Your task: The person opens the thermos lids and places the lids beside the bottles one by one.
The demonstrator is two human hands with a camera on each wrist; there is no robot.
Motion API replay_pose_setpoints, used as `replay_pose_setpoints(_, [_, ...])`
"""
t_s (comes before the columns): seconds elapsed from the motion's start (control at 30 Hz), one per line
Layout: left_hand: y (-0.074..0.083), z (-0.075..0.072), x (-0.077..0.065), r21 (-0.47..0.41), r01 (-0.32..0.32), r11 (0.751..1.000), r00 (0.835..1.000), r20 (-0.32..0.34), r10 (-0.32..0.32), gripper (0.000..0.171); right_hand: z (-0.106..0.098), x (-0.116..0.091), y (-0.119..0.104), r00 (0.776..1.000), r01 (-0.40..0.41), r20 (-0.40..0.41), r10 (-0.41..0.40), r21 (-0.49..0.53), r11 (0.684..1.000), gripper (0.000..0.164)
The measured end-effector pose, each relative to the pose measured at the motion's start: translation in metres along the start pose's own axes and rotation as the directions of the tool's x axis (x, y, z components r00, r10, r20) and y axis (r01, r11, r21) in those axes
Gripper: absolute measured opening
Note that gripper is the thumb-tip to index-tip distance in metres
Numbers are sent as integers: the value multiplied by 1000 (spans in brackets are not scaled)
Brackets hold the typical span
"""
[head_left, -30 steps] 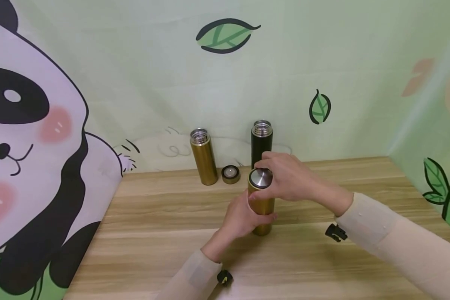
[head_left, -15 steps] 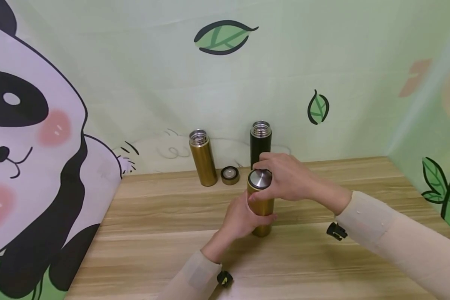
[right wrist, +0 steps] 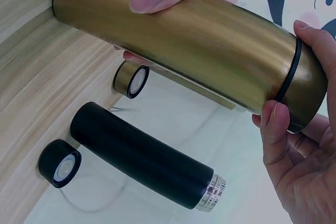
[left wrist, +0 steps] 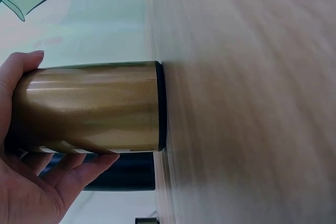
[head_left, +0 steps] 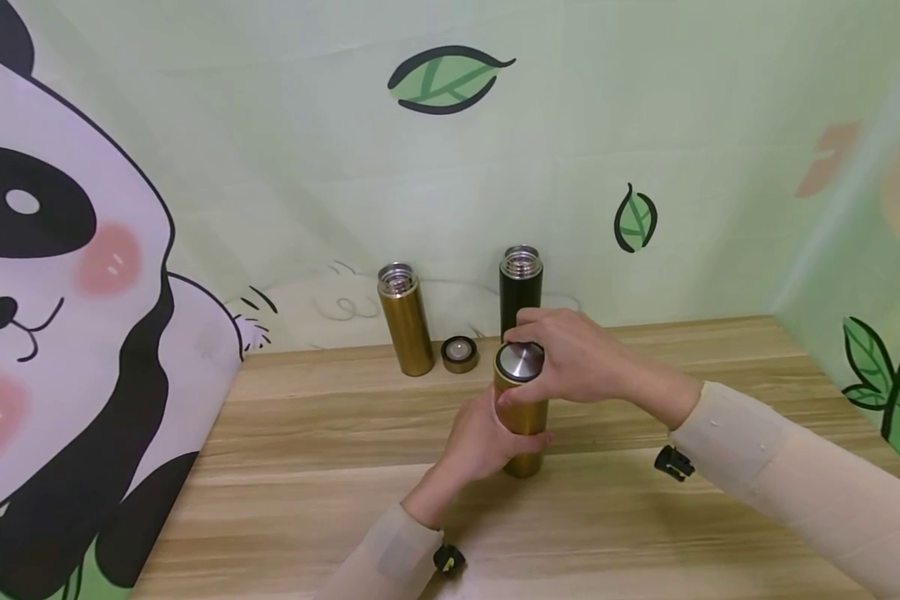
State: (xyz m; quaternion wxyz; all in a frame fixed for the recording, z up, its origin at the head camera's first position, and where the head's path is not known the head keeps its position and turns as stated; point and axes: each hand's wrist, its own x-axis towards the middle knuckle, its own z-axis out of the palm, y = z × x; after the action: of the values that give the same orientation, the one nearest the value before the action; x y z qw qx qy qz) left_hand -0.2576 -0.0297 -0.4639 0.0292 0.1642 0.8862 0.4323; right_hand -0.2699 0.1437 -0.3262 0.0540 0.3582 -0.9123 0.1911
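Note:
A gold thermos flask (head_left: 525,418) stands upright on the wooden table, its base on the tabletop in the left wrist view. My left hand (head_left: 476,437) grips its body around the middle, thumb on the near side. On top sits a lid (head_left: 520,363) with a brushed steel disc and a dark ring. My right hand (head_left: 579,354) holds this lid from the right, its fingers and thumb spread around the edge. In the right wrist view, the gold lid (right wrist: 308,98) meets the body at a black seam, with fingertips right at that seam.
Behind stand a second gold flask (head_left: 407,331) and a black flask (head_left: 520,290), both uncapped with steel necks showing. A loose gold lid (head_left: 460,355) lies between them, inner side up. Next to the black flask is a black lid (right wrist: 59,164). A printed cloth wall borders the table.
The head view has tilted up slightly, so everything appears a little lower. Both hands keep their hold on the flask and lid with barely any visible movement.

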Motion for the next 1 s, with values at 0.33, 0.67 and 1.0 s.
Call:
replay_pose_setpoints(0.33, [-1,0,1,17,-33,999,999,1,33,76,2,0,3,1000,27,-10,-27,2,1000,65])
replay_pose_setpoints(0.67, [-5,-1,2,8,-64,998,998,7,64,71,2,3,8,998,62,16,-62,1,998,68])
replay_pose_setpoints(1.0, [-7,-2,3,-34,-80,996,996,40,81,69,-6,4,10,990,89,107,-88,-6,996,70])
